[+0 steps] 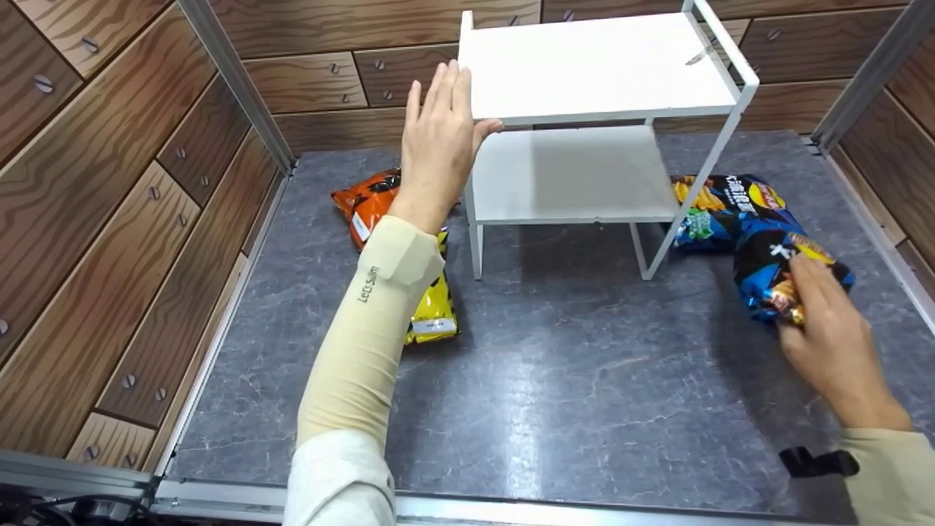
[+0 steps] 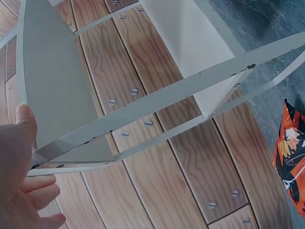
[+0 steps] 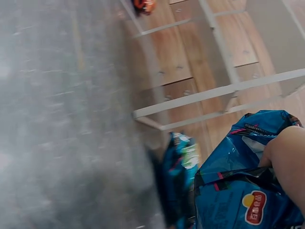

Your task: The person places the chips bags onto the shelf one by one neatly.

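Note:
My left hand [image 1: 440, 142] rests against the left upper corner of a white two-tier shelf rack [image 1: 584, 73], fingers straight along its side. The thumb [image 2: 27, 121] lies at the edge of the top board in the left wrist view. On the right, my right hand [image 1: 833, 336] grips a blue and black chip bag [image 1: 760, 267], thumb and fingers on its near side. The crinkled blue foil of this bag [image 3: 238, 195] shows in the right wrist view. Behind it, another blue chip bag [image 1: 719, 193] lies on the floor beside the rack's right leg.
An orange snack bag [image 1: 369, 196] and a yellow one [image 1: 436, 303] lie left of the rack, partly hidden by my left arm. The lower shelf [image 1: 577, 175] sits under the top board. Wood-patterned panels [image 1: 299, 80] and metal posts surround the grey marbled floor [image 1: 584, 380].

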{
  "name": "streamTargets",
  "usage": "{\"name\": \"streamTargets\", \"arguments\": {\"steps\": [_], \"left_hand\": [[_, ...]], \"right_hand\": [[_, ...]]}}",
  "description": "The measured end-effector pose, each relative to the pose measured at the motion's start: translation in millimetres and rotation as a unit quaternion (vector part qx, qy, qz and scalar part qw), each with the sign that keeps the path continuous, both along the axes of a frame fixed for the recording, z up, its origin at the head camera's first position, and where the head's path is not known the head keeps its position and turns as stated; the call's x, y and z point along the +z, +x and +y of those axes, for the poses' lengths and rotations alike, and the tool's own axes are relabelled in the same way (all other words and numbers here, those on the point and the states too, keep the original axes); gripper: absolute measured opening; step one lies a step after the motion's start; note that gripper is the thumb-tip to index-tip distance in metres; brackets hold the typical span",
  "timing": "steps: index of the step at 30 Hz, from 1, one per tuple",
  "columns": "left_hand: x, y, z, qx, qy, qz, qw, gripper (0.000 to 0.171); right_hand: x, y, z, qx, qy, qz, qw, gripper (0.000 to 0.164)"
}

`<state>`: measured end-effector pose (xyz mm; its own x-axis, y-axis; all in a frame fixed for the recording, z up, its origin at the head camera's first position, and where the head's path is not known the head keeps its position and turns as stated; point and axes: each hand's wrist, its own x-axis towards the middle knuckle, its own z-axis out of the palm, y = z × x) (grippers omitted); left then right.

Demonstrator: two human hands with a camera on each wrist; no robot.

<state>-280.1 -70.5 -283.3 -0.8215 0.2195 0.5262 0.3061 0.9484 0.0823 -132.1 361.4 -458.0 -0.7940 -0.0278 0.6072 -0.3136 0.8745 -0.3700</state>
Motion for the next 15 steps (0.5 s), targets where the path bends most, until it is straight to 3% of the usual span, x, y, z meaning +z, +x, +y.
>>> {"name": "streamTargets", "arguments": {"steps": [15], "left_hand": [[1.2, 1.1, -0.3, -0.005, 0.002, -0.003, 1.0, 0.077]], "right_hand": [[85.1, -25.8, -9.0, 0.004, -0.014, 0.09, 0.996, 0.067]]}}
